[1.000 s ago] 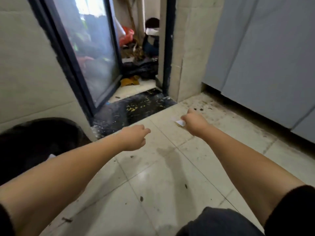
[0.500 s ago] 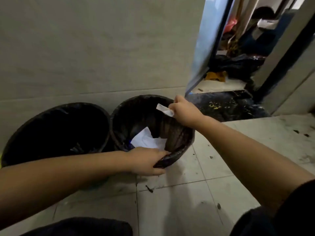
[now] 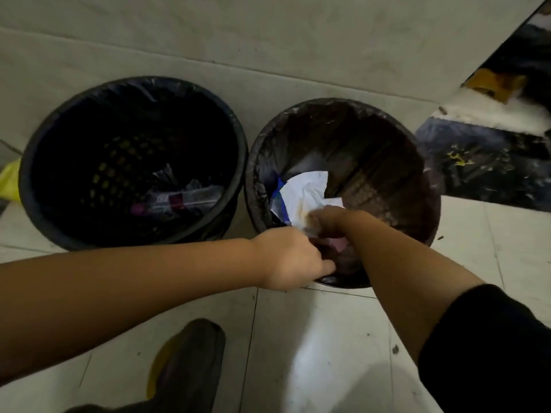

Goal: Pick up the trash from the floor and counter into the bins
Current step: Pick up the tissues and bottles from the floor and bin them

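Note:
Two round bins with black liners stand side by side against the wall. My left hand (image 3: 286,257) grips the near rim of the right bin (image 3: 429,180). My right hand (image 3: 331,222) reaches down inside that bin, fingers curled and blurred, with a small white paper scrap (image 3: 334,201) at its fingertips. A larger crumpled white and blue paper (image 3: 304,189) lies in the same bin just beyond the hand. The left bin (image 3: 29,150) holds clear plastic wrappers (image 3: 179,198) at its bottom.
A tiled wall (image 3: 268,40) rises right behind the bins. A dark speckled door threshold (image 3: 483,162) lies to the right. My dark shoe (image 3: 190,362) rests on the pale floor tiles below my arms. Something yellow (image 3: 9,180) shows at the far left edge.
My view swung from the doorway down onto the bins. My right hand carried the scrap from above the rim down into the right bin. My left hand stayed on the rim.

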`<state>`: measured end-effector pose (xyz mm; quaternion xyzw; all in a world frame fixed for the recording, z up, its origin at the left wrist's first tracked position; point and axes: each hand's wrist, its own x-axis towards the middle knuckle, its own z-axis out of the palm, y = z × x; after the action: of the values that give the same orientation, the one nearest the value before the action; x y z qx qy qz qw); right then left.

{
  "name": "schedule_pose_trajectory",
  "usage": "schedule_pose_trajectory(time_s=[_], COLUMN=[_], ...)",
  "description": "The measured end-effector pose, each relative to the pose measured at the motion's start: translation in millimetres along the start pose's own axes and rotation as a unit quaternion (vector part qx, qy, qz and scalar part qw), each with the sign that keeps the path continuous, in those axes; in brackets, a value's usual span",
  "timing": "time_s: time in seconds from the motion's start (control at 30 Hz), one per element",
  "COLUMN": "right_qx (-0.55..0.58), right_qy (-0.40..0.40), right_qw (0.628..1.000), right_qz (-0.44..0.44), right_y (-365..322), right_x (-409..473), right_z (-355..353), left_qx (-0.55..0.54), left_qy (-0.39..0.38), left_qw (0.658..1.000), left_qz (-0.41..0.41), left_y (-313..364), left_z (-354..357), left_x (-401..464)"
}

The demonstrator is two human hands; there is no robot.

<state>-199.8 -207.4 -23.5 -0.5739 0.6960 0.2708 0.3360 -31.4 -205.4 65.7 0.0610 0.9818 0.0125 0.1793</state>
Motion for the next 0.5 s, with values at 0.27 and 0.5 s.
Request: schedule_pose_trajectory(time_s=[0.27,0.5], right_qx=[0.196,0.229], right_qy=[0.157,0.22], right_qw=[0.968,0.946], right_qz=[-0.005,0.069], right_y=[45,81], right_x=[-114,-296], right_z=[-52,-112], left_qx=[-0.092,-0.235], left_qy=[-0.125,-0.091], left_qw=[0.986,0.942], left_qz=[-0.055,-0.223], left_y=[-16,-17], left_z=[-32,-171], left_x=[-8,-65])
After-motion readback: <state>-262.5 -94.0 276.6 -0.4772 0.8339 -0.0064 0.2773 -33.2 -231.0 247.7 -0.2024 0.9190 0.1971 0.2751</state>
